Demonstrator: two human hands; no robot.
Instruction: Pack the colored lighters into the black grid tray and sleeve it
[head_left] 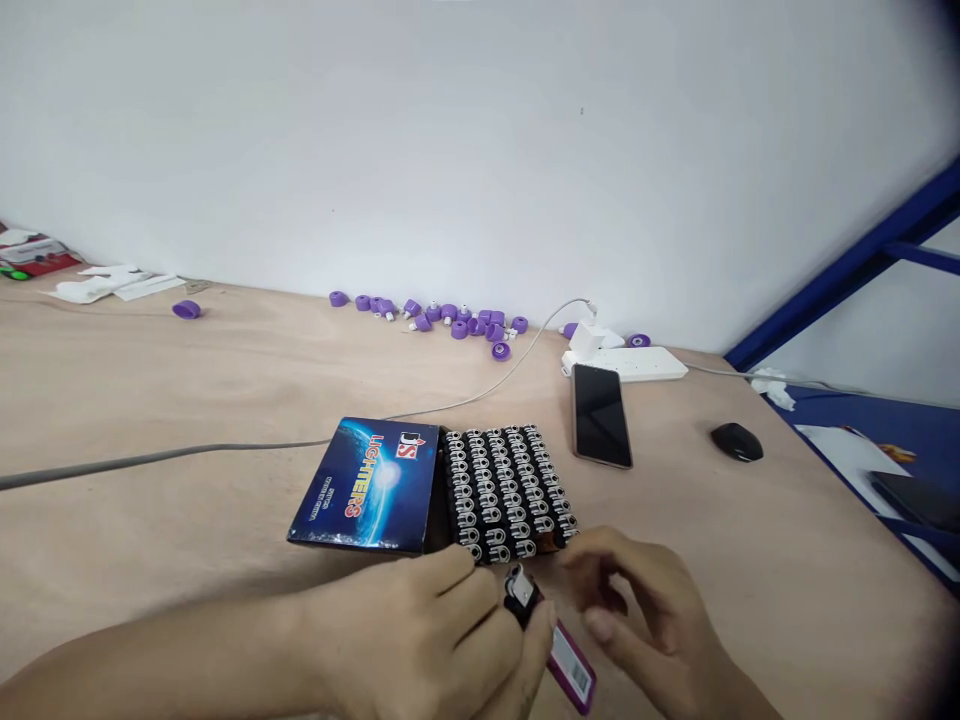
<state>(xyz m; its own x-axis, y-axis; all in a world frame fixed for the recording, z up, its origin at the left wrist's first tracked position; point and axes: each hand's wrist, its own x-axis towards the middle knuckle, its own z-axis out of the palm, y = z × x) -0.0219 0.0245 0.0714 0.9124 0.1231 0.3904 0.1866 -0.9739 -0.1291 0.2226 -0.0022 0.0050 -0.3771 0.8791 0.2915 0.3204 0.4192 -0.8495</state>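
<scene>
My left hand (420,635) is closed on a purple lighter (573,668) with a white barcode label. Its black and metal head points up and away from me, while the purple body slants down to the right. Just right of it, my right hand (660,605) is open, thumb and fingers curved apart, with nothing visible between them. Beyond both hands stands an opened box of lighters (495,485), packed in rows with their metal tops up. One spot near its front right corner has no lighter top. The blue printed lid (367,490) is folded out to the left.
Purple caps (459,329) with white parts lie scattered along the wall. A phone (601,415) lies beside a white power strip (645,364) with a plugged-in charger and cable. A black mouse (737,441) sits farther right. A grey cable (165,455) runs leftward from behind the box.
</scene>
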